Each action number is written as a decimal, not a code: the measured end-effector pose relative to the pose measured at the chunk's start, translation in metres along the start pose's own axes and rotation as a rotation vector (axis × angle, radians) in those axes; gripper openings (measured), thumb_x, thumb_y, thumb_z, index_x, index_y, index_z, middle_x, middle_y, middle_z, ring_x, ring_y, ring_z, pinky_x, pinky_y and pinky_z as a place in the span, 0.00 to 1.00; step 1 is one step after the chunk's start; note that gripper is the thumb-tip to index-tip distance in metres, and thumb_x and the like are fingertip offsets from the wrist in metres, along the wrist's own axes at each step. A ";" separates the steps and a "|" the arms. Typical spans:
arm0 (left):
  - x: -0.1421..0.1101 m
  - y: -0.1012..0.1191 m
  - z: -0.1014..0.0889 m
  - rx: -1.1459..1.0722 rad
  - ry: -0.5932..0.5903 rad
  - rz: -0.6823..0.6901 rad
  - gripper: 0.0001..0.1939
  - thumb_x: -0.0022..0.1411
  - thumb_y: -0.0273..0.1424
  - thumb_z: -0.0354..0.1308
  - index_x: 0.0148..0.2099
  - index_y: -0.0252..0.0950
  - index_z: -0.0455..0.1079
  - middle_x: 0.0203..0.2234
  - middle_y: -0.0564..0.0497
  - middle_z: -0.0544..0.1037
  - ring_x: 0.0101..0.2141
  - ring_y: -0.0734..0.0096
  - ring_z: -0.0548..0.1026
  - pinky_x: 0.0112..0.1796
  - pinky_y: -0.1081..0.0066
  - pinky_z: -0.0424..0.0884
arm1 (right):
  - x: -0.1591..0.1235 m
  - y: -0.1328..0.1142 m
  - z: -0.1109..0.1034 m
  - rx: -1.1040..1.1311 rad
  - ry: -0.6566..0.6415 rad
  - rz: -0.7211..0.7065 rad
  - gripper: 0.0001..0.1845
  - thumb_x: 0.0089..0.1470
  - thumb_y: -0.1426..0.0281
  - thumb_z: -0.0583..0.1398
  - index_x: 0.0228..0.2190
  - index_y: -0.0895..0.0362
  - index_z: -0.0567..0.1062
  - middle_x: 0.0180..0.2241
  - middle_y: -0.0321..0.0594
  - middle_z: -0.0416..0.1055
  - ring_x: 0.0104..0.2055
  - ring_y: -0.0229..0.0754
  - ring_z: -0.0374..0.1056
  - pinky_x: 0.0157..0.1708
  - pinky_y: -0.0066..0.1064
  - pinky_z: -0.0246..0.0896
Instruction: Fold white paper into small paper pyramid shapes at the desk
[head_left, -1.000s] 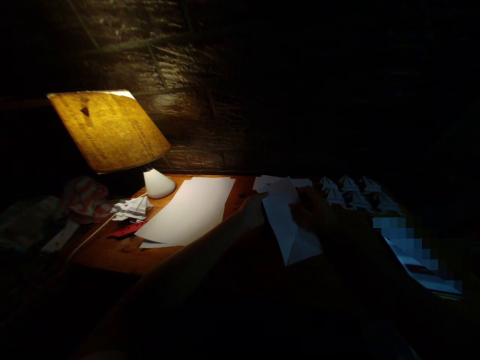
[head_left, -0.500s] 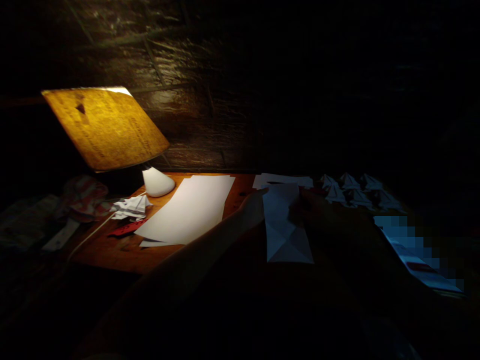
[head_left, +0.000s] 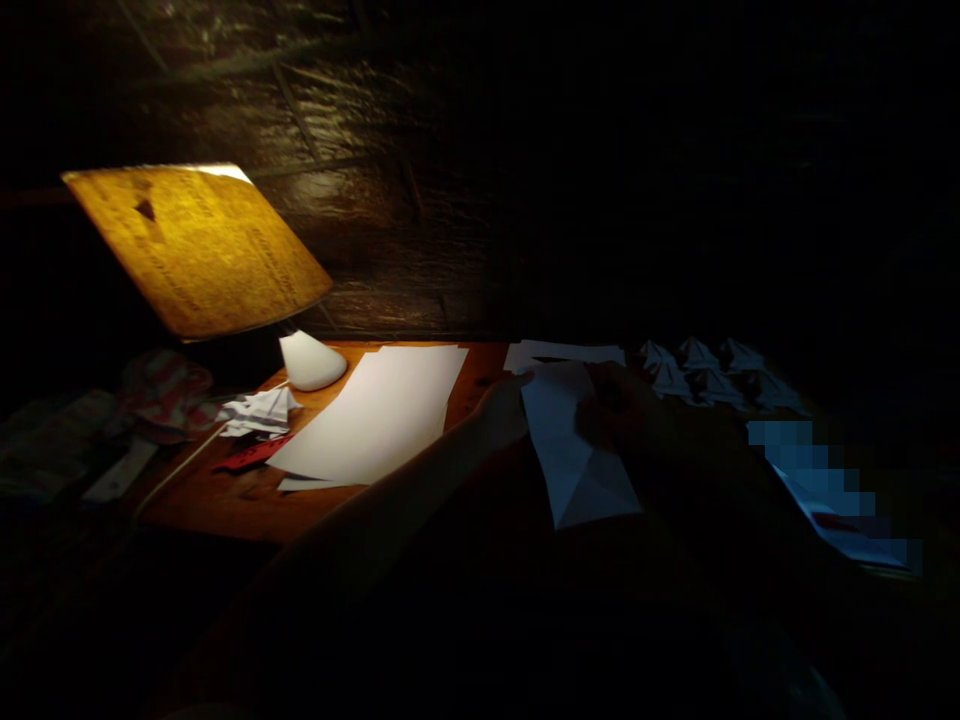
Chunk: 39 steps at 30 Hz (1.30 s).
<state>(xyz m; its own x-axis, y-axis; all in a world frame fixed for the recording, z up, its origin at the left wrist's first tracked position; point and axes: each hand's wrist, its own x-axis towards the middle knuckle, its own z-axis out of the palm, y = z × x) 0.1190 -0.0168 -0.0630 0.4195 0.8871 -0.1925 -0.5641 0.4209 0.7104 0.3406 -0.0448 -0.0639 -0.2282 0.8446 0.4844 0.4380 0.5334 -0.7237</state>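
Note:
Between my hands a creased white sheet of paper (head_left: 577,460) is held up, its lower end hanging toward me with diagonal fold lines. My left hand (head_left: 506,405) pinches its upper left edge, thumb on the front. My right hand (head_left: 611,405) grips its upper right side; it is very dark, and its fingers barely show against the paper. Just behind, more white sheets (head_left: 562,350) lie on the wooden table (head_left: 476,375). Several folded paper shapes (head_left: 705,370) stand in two rows beyond my right hand.
On the left a lit lamp with a yellow shade (head_left: 199,250) stands on a white base (head_left: 311,362). A stack of white paper (head_left: 382,410), crumpled folded paper (head_left: 259,412) and a red item (head_left: 251,455) lie near it. At right glows a blurred bluish screen (head_left: 832,510). A wall rises behind.
The paper's lower end has swung a little to the right and tilted. My right hand has shifted slightly down over the sheet's front. The whole view has moved slightly.

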 end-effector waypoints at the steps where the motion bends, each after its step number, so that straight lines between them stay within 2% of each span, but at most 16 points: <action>1: 0.001 -0.001 0.000 -0.001 0.007 0.004 0.07 0.67 0.27 0.56 0.43 0.31 0.74 0.30 0.44 0.80 0.32 0.62 0.79 0.41 0.63 0.74 | 0.000 0.002 0.000 0.000 0.012 -0.034 0.18 0.55 0.68 0.64 0.48 0.51 0.75 0.43 0.42 0.77 0.40 0.46 0.75 0.37 0.37 0.72; 3: 0.001 -0.002 0.000 -0.014 0.002 0.014 0.09 0.68 0.27 0.53 0.42 0.30 0.75 0.33 0.42 0.81 0.34 0.62 0.79 0.42 0.64 0.74 | 0.001 0.003 0.000 0.029 0.007 -0.111 0.15 0.56 0.68 0.64 0.47 0.50 0.78 0.44 0.42 0.76 0.42 0.47 0.74 0.39 0.38 0.72; 7: -0.002 -0.001 0.003 -0.066 -0.042 0.015 0.13 0.71 0.30 0.51 0.42 0.29 0.76 0.41 0.38 0.82 0.42 0.58 0.80 0.48 0.60 0.74 | 0.001 -0.001 -0.005 0.066 -0.100 -0.217 0.13 0.58 0.66 0.65 0.45 0.47 0.82 0.47 0.42 0.74 0.51 0.48 0.72 0.50 0.42 0.72; 10: -0.006 0.003 0.007 -0.080 -0.018 0.007 0.15 0.71 0.34 0.52 0.38 0.30 0.75 0.38 0.39 0.82 0.41 0.58 0.81 0.47 0.59 0.74 | 0.000 -0.008 -0.008 0.035 -0.151 -0.207 0.13 0.58 0.68 0.65 0.45 0.44 0.83 0.50 0.42 0.71 0.54 0.48 0.71 0.56 0.44 0.70; 13: -0.009 0.004 0.010 -0.062 -0.030 0.001 0.16 0.69 0.39 0.58 0.35 0.31 0.73 0.36 0.41 0.82 0.37 0.59 0.80 0.42 0.60 0.74 | 0.000 -0.013 -0.008 0.005 -0.166 -0.207 0.13 0.59 0.70 0.64 0.44 0.45 0.84 0.48 0.43 0.71 0.52 0.48 0.71 0.55 0.46 0.70; 15: -0.009 0.004 0.011 -0.047 -0.036 0.012 0.11 0.67 0.35 0.61 0.35 0.32 0.72 0.33 0.44 0.81 0.34 0.62 0.79 0.40 0.63 0.73 | 0.000 -0.016 -0.007 0.002 -0.174 -0.222 0.12 0.59 0.70 0.65 0.44 0.46 0.83 0.48 0.44 0.72 0.51 0.49 0.71 0.53 0.47 0.70; 17: -0.009 0.002 0.010 -0.025 -0.018 0.036 0.05 0.64 0.27 0.63 0.35 0.33 0.71 0.31 0.47 0.79 0.33 0.65 0.78 0.39 0.65 0.72 | -0.001 -0.018 -0.006 0.009 -0.195 -0.224 0.12 0.58 0.68 0.66 0.44 0.47 0.83 0.48 0.45 0.72 0.51 0.49 0.71 0.52 0.47 0.70; 20: -0.008 0.001 0.008 0.002 0.013 0.049 0.06 0.59 0.19 0.61 0.37 0.33 0.71 0.30 0.49 0.78 0.31 0.66 0.77 0.38 0.66 0.71 | -0.003 -0.020 -0.006 0.084 -0.221 -0.171 0.12 0.56 0.63 0.68 0.44 0.47 0.82 0.49 0.44 0.72 0.52 0.49 0.71 0.52 0.46 0.71; 23: -0.010 0.002 0.009 -0.006 0.021 0.056 0.09 0.56 0.18 0.60 0.39 0.34 0.70 0.30 0.50 0.77 0.31 0.67 0.77 0.38 0.66 0.71 | -0.004 -0.021 -0.003 0.272 -0.232 -0.034 0.18 0.57 0.59 0.68 0.48 0.48 0.77 0.51 0.43 0.74 0.51 0.48 0.73 0.50 0.44 0.73; 25: -0.011 0.004 0.012 -0.018 0.007 0.066 0.10 0.56 0.17 0.60 0.40 0.34 0.70 0.30 0.51 0.76 0.32 0.67 0.77 0.39 0.66 0.72 | -0.004 -0.022 -0.001 0.349 -0.195 0.054 0.19 0.58 0.57 0.66 0.48 0.49 0.74 0.50 0.43 0.75 0.49 0.47 0.74 0.48 0.43 0.73; 28: -0.014 0.006 0.017 -0.025 -0.032 0.079 0.10 0.56 0.17 0.59 0.40 0.34 0.69 0.30 0.51 0.76 0.32 0.67 0.77 0.37 0.67 0.72 | -0.002 -0.022 0.000 0.289 -0.160 0.120 0.17 0.62 0.53 0.61 0.45 0.50 0.76 0.46 0.43 0.78 0.46 0.48 0.75 0.46 0.44 0.73; 30: -0.016 0.006 0.020 -0.028 -0.060 0.092 0.10 0.56 0.17 0.57 0.40 0.34 0.69 0.30 0.51 0.76 0.31 0.68 0.77 0.36 0.68 0.71 | -0.001 -0.023 -0.002 0.221 -0.194 0.133 0.18 0.64 0.51 0.59 0.45 0.49 0.78 0.44 0.43 0.80 0.46 0.50 0.76 0.45 0.45 0.73; 34: -0.019 0.007 0.023 -0.036 -0.131 0.132 0.12 0.53 0.17 0.56 0.39 0.34 0.70 0.28 0.52 0.74 0.31 0.68 0.77 0.35 0.69 0.71 | 0.001 -0.025 -0.011 0.159 -0.250 0.129 0.19 0.64 0.52 0.59 0.46 0.48 0.81 0.45 0.42 0.81 0.48 0.52 0.76 0.45 0.45 0.73; 39: -0.021 0.008 0.025 0.019 -0.193 0.171 0.13 0.49 0.17 0.54 0.37 0.34 0.70 0.27 0.52 0.72 0.32 0.65 0.77 0.36 0.66 0.72 | 0.002 -0.021 -0.014 0.104 -0.330 0.128 0.18 0.63 0.54 0.61 0.48 0.49 0.82 0.45 0.42 0.82 0.44 0.52 0.77 0.41 0.43 0.74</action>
<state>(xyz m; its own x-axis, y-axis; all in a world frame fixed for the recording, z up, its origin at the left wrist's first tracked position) 0.1237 -0.0364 -0.0362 0.4482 0.8918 0.0627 -0.6255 0.2627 0.7346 0.3431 -0.0554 -0.0409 -0.4525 0.8656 0.2145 0.3939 0.4098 -0.8227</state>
